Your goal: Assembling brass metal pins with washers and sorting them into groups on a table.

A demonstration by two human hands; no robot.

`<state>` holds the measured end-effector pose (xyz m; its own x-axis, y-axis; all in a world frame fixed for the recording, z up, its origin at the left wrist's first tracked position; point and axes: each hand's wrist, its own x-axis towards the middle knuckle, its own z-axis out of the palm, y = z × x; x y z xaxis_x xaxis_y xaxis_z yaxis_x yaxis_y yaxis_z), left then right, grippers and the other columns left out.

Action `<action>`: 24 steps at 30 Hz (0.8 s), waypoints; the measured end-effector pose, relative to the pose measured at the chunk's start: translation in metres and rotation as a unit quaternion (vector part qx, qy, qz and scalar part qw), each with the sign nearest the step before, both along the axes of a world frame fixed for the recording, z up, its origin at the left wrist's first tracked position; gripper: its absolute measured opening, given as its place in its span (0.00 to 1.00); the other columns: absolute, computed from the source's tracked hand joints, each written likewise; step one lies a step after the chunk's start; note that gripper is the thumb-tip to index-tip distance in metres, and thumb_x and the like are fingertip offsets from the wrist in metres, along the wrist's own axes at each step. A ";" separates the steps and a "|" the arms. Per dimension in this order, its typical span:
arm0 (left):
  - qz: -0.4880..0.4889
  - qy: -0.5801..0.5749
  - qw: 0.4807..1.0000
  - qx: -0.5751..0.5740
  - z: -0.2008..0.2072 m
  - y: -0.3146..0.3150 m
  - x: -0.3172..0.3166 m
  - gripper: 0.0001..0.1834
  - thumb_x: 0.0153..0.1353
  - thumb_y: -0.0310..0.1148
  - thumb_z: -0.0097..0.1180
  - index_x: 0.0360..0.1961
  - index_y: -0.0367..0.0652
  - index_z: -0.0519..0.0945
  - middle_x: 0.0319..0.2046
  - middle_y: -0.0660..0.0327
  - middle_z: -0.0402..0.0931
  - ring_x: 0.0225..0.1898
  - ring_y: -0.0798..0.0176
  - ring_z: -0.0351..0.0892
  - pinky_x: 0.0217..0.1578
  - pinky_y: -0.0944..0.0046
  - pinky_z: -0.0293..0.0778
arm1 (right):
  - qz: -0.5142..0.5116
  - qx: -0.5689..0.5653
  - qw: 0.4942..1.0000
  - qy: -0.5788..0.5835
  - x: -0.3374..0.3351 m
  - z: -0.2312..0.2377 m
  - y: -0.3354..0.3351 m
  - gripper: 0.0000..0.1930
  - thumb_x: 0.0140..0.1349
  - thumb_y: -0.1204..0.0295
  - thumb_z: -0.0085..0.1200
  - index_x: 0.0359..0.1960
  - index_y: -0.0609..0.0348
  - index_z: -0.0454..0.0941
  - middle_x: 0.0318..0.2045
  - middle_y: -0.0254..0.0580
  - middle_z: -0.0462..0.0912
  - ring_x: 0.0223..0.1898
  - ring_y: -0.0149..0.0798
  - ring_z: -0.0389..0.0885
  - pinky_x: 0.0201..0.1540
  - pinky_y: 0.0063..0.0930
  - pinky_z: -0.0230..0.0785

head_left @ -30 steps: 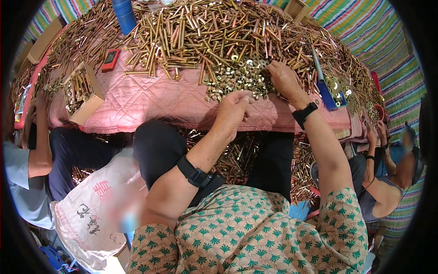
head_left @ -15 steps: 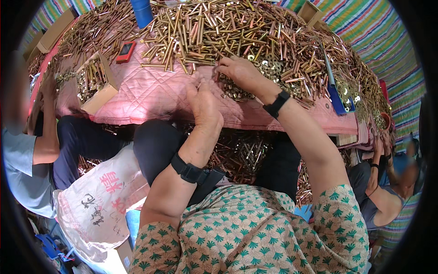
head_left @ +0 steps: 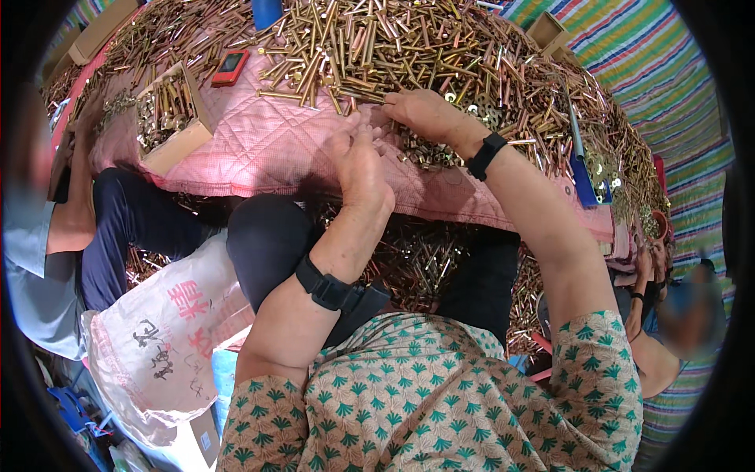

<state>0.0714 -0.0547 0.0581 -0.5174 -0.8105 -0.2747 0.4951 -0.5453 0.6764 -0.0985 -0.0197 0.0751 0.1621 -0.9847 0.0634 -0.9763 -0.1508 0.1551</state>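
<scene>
My left hand (head_left: pixel 359 161) is raised over the front of a pink quilted cloth (head_left: pixel 259 145), fingers curled together. What they hold is too small and blurred to name. Just right of it, my right hand (head_left: pixel 429 118) reaches the near edge of a heap of long brassy bolts (head_left: pixel 377 47). Its thumb and fingers pinch toward the end of a bolt (head_left: pixel 363 95). Under and beside the right wrist lie a pile of small nuts (head_left: pixel 429 153) and some flat washers (head_left: pixel 481 114).
An open cardboard box (head_left: pixel 181 145) of bolts and small parts stands left, near a red handheld device (head_left: pixel 230 68). A blue cup (head_left: pixel 267 13) is at the back, a blue scoop (head_left: pixel 583 185) at right. Co-workers' arms (head_left: pixel 76 189) show at both sides. A white sack (head_left: pixel 157 338) lies lower left.
The view has shifted slightly, so the table things sit a little to the right. My right hand has moved to the bolt heap's edge. My left hand stays close beside it, fingers still together.
</scene>
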 end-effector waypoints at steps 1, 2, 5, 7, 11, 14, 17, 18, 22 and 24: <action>-0.007 -0.004 1.000 0.002 0.001 0.000 0.000 0.18 0.64 0.28 0.46 0.55 0.36 0.67 0.42 0.62 0.72 0.40 0.69 0.71 0.37 0.68 0.68 | 0.000 0.000 1.000 0.000 -0.003 0.001 0.002 0.09 0.55 0.75 0.47 0.38 0.53 0.75 0.33 0.44 0.77 0.38 0.49 0.79 0.39 0.39 0.73; -0.013 -0.008 1.000 0.005 0.001 0.000 0.000 0.18 0.64 0.28 0.46 0.55 0.36 0.67 0.43 0.62 0.72 0.40 0.69 0.71 0.37 0.68 0.68 | 0.020 -0.009 1.000 -0.015 -0.006 0.002 0.004 0.09 0.55 0.75 0.49 0.38 0.56 0.75 0.34 0.43 0.77 0.37 0.48 0.78 0.39 0.36 0.73; -0.003 0.024 1.000 0.019 -0.002 0.001 0.000 0.17 0.65 0.27 0.45 0.54 0.35 0.67 0.43 0.60 0.72 0.39 0.68 0.71 0.38 0.68 0.68 | -0.018 -0.103 0.987 -0.118 -0.003 0.001 0.001 0.09 0.57 0.75 0.51 0.40 0.59 0.74 0.34 0.41 0.78 0.35 0.43 0.79 0.38 0.30 0.73; -0.012 0.034 0.999 0.019 -0.004 0.001 -0.003 0.17 0.65 0.27 0.44 0.54 0.35 0.67 0.44 0.60 0.71 0.40 0.68 0.72 0.39 0.68 0.68 | -0.084 -0.187 0.958 -0.201 -0.002 0.002 0.004 0.09 0.59 0.75 0.52 0.41 0.60 0.73 0.33 0.40 0.79 0.33 0.40 0.80 0.37 0.27 0.73; -0.028 0.030 0.999 0.010 0.007 0.008 -0.004 0.16 0.66 0.28 0.43 0.54 0.34 0.67 0.45 0.58 0.72 0.41 0.67 0.73 0.43 0.66 0.68 | -0.195 -0.235 0.752 -0.585 -0.006 0.017 0.024 0.04 0.65 0.73 0.50 0.37 0.60 0.73 0.28 0.34 0.78 0.27 0.25 0.78 0.32 0.19 0.73; -0.068 -0.028 0.994 -0.086 0.008 0.013 -0.003 0.16 0.67 0.31 0.44 0.53 0.34 0.69 0.41 0.60 0.75 0.42 0.67 0.73 0.45 0.64 0.67 | -0.246 -0.165 0.660 -0.690 0.003 0.035 0.052 0.04 0.64 0.75 0.51 0.35 0.63 0.73 0.27 0.36 0.79 0.26 0.27 0.79 0.31 0.21 0.75; -0.213 0.001 0.974 -0.081 -0.008 0.018 -0.011 0.15 0.67 0.35 0.46 0.49 0.36 0.73 0.36 0.62 0.77 0.41 0.68 0.73 0.45 0.64 0.66 | -0.282 -0.099 0.615 -0.730 0.018 0.048 0.074 0.04 0.64 0.75 0.50 0.36 0.63 0.74 0.27 0.36 0.79 0.26 0.27 0.78 0.32 0.22 0.75; -0.254 0.011 0.957 -0.138 -0.006 0.023 -0.015 0.14 0.68 0.39 0.47 0.43 0.39 0.76 0.33 0.64 0.78 0.36 0.70 0.74 0.39 0.69 0.68 | -0.274 -0.083 0.594 -0.752 0.023 0.050 0.084 0.04 0.64 0.75 0.50 0.37 0.62 0.74 0.27 0.35 0.79 0.26 0.27 0.78 0.31 0.21 0.74; -0.434 -0.002 0.891 -0.133 0.005 0.044 -0.002 0.14 0.68 0.40 0.46 0.41 0.40 0.76 0.28 0.66 0.74 0.25 0.74 0.70 0.26 0.75 0.64 | -0.262 -0.015 0.589 -0.765 0.024 0.037 0.115 0.08 0.65 0.70 0.50 0.40 0.60 0.75 0.27 0.32 0.79 0.24 0.25 0.75 0.29 0.18 0.69; -0.446 -0.004 0.887 -0.117 -0.005 0.051 -0.005 0.13 0.68 0.40 0.47 0.41 0.41 0.76 0.27 0.67 0.73 0.24 0.74 0.68 0.26 0.75 0.64 | -0.298 -0.043 0.575 -0.761 0.021 0.038 0.129 0.10 0.65 0.68 0.51 0.43 0.60 0.75 0.28 0.31 0.79 0.25 0.24 0.75 0.29 0.17 0.69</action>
